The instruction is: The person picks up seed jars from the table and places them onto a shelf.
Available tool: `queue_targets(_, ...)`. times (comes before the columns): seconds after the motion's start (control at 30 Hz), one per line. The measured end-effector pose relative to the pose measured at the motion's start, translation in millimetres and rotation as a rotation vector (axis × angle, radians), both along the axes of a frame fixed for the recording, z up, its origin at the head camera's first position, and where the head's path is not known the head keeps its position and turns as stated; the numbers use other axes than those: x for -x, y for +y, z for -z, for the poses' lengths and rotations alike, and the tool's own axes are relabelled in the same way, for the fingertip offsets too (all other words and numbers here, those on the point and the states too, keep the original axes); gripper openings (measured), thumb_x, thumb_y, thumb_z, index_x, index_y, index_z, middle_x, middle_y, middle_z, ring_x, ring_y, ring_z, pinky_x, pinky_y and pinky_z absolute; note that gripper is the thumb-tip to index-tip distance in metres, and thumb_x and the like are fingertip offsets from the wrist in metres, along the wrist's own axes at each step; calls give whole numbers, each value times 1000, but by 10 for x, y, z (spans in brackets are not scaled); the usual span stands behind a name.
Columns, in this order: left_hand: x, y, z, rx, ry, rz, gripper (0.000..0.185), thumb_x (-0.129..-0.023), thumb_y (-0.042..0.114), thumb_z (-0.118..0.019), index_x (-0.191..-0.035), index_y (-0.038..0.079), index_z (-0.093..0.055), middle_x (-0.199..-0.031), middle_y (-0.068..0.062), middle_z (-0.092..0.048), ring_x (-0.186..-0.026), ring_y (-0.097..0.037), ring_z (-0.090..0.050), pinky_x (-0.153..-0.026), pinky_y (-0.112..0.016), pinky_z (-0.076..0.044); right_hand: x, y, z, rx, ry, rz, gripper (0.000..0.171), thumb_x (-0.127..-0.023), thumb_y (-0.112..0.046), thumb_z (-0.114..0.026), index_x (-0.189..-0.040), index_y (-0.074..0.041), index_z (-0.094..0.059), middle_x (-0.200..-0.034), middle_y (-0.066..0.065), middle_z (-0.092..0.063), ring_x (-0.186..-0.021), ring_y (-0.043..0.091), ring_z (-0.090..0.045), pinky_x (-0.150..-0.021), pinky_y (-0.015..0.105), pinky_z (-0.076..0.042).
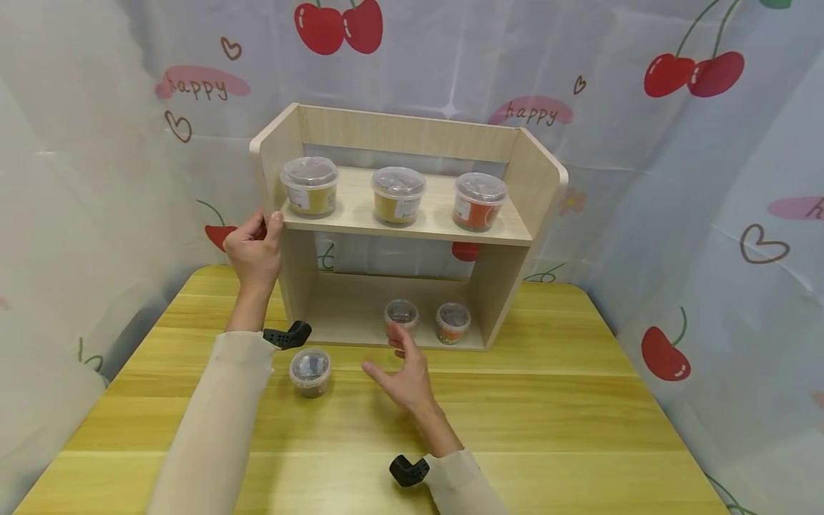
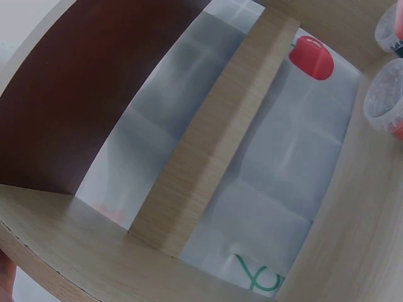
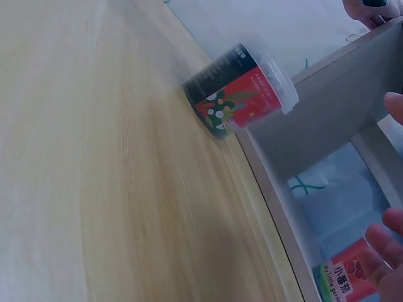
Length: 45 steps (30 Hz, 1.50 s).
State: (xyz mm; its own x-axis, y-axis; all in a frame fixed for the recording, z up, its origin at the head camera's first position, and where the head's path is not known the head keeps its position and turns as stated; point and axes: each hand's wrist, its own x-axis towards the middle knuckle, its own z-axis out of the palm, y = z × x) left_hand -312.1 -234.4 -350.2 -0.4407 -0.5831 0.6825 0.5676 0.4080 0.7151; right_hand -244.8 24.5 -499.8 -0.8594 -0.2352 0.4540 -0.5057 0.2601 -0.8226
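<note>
My left hand (image 1: 254, 252) grips the left side panel of a two-level wooden shelf (image 1: 405, 127), at the height of the upper board. In front of the lower compartment my right hand (image 1: 409, 378) reaches with thumb and fingers spread, holding nothing. Its fingertips overlap a small clear-lidded tub (image 1: 401, 312) in the head view; whether they touch it I cannot tell. Beside that stands another small lidded tub (image 1: 453, 322). A third small tub (image 1: 311, 372) with a red and black label (image 3: 236, 94) sits on the table, left of my right hand.
Along the upper board stand two larger yellow-labelled tubs (image 1: 309, 187) and a red-labelled tub (image 1: 479, 202). The shelf rests on a wooden table (image 1: 547, 429). A cherry-printed curtain (image 1: 605, 157) hangs behind and at both sides.
</note>
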Motion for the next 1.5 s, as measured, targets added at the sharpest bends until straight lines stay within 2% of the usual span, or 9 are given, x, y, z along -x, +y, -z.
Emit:
queue_targets(0.17,16,22,2,7,-2,1,33,-88,24,-68,-102,-5,-75,-85,-20,-71,-63,0,-54,-64,-14,-45,-3,-17,10,-31,-9,-38,79,-80,-27,-82,-144,-4,-43,-134,21,-55,-118,33,-56,-96,49,-46)
queue_targets(0.4,11,26,3,-1,-18,5,33,-89,26,-67,-100,-4,-76,-77,-2,-68,-62,-3,-51,-62,-16,-44,-23,-108,13,-74,-65,-94,78,-80,-28,-82,-143,0,-45,-138,18,-54,-121,30,-53,-100,46,-43)
queue_targets(0.7,2,20,-6,-2,-15,10,33,-89,24,-67,-105,-4,-75,-90,-23,-71,-63,0,-54,-65,-14,-46,-62,-295,63,-89,-109,-144,82,-78,-28,-84,-145,-4,-43,-139,15,-53,-122,33,-53,-101,47,-42)
queue_targets(0.77,2,21,-5,-2,-14,8,33,-89,23,-67,-105,-4,-75,-87,-18,-72,-63,0,-53,-64,-15,-46,-69,-325,70,-95,-119,-149,83,-78,-28,-84,-146,-4,-42,-139,13,-53,-122,33,-52,-101,47,-42)
queue_targets(0.93,-9,11,-7,-4,-14,0,33,-89,25,-67,-103,-3,-76,-78,8,-66,-62,-2,-53,-63,-16,-45,-74,-413,78,-106,-163,-166,88,-75,-30,-87,-148,-8,-41,-139,9,-53,-123,32,-52,-102,46,-42)
queue_targets(1.0,-20,5,-13,-5,-10,-9,32,-88,25,-68,-102,-2,-76,-77,8,-66,-62,-2,-52,-63,-16,-44,-72,-463,83,-112,-183,-177,90,-74,-30,-87,-149,-11,-41,-139,11,-53,-123,33,-52,-102,45,-42)
queue_targets(1.17,-35,0,-28,-6,-11,-26,27,-89,21,-67,-103,0,-77,-83,-5,-70,-63,0,-54,-65,-14,-45,-72,-589,92,-129,-210,-200,93,-73,-31,-88,-150,-15,-39,-139,14,-52,-123,32,-52,-102,42,-43)
queue_targets(1.37,-28,11,-25,-5,-15,-8,27,-89,21,-68,-96,-5,-76,-70,20,-61,-61,-2,-51,-62,-16,-43,-103,-666,109,-159,-194,-211,97,-72,-32,-89,-151,-13,-37,-139,14,-52,-123,29,-53,-102,40,-43)
queue_targets(1.5,-50,53,-56,-1,-2,-11,27,-90,16,-66,-92,-10,-74,-66,27,-56,-60,-1,-47,-60,-16,-40,-107,-682,131,-185,-186,-203,98,-72,-34,-88,-152,-13,-35,-139,14,-52,-122,28,-53,-101,41,-44)
